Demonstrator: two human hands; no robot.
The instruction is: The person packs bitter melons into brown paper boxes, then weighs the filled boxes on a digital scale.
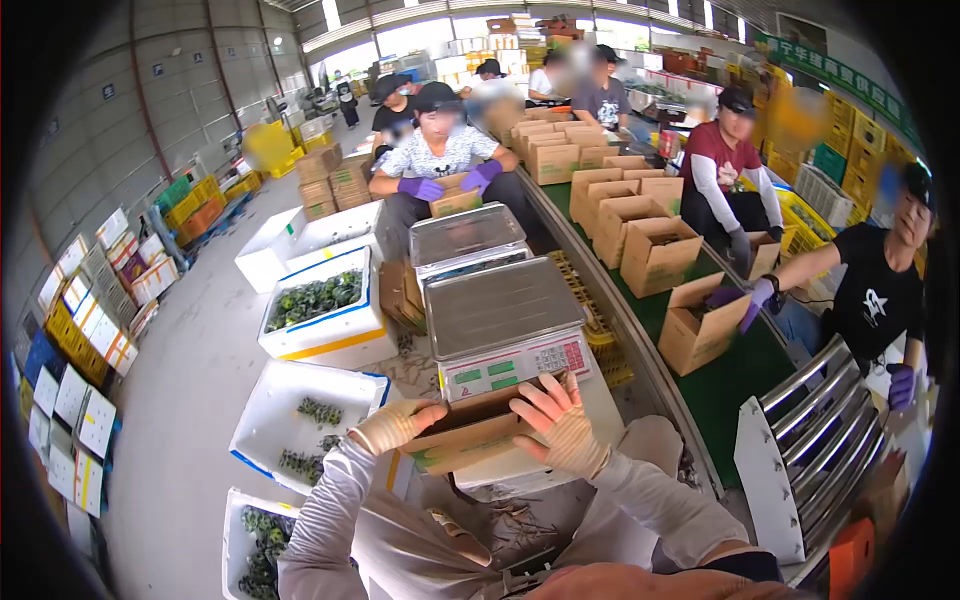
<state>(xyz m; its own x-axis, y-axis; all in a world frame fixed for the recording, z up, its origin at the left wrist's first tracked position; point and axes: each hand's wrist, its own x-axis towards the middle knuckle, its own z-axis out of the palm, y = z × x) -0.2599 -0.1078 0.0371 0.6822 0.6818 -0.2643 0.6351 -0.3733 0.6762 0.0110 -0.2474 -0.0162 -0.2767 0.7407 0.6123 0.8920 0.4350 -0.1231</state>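
A small brown cardboard box (470, 432) is in front of me, tilted at the near edge of a digital scale (510, 310). My left hand (400, 424), in a beige fingerless glove, grips the box's left end, with fingertips at its upper edge. At the other end is my right hand (562, 424), similarly gloved, its fingers stretched apart against or just over the box. The inside of the box is mostly hidden. The scale has a flat metal plate and a keypad with green displays facing me.
White foam boxes (300, 440) with leafy greens (318, 298) stand to my left. On my right, a green conveyor (715, 425) carries several open cartons (660, 258). A roller section (825, 430) sits at its near end. Co-workers (445, 150) sit and stand around the line.
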